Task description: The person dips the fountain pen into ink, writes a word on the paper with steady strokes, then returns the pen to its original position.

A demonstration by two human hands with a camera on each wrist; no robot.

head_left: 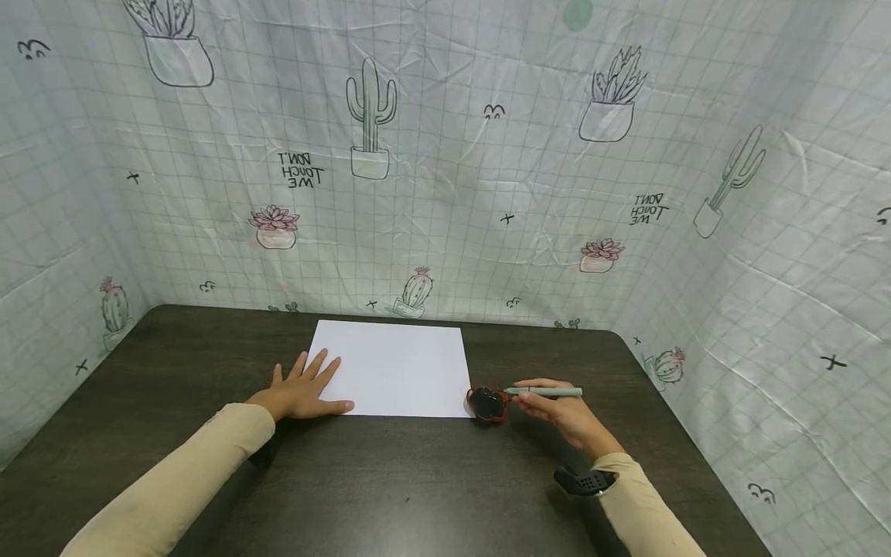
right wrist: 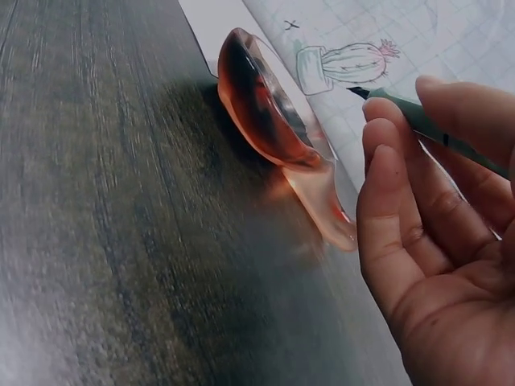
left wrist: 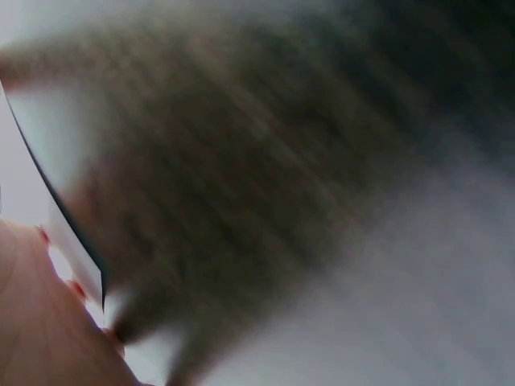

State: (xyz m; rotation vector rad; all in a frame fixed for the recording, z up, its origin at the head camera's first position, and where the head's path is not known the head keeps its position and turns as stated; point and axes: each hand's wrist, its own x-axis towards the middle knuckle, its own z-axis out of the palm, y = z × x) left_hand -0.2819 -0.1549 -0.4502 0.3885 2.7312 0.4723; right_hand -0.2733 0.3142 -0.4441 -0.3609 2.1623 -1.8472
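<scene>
pale, creased cloth (head_left: 445,209) printed with a grid, potted cacti and mirrored lettering hangs behind and beside a dark, wood-grained table (head_left: 390,487). the left hand (head_left: 299,394) lies with fingers spread wide, thumb and forefinger over the left part of a smooth white sheet of paper (head_left: 404,371). the right hand (head_left: 560,411) pinches a slim green pen (head_left: 553,391) between thumb and fingers; up close, its dark tip tapers to a point and the remaining fingers are bent, close together. just beside that hand, at the near right corner of the paper, sits a glossy, translucent red dish (right wrist: 261,100), rounded, with a short curved handle and a dark inside. both sleeves are cream-coloured, and a black strap (head_left: 585,481) circles the right wrist.
</scene>
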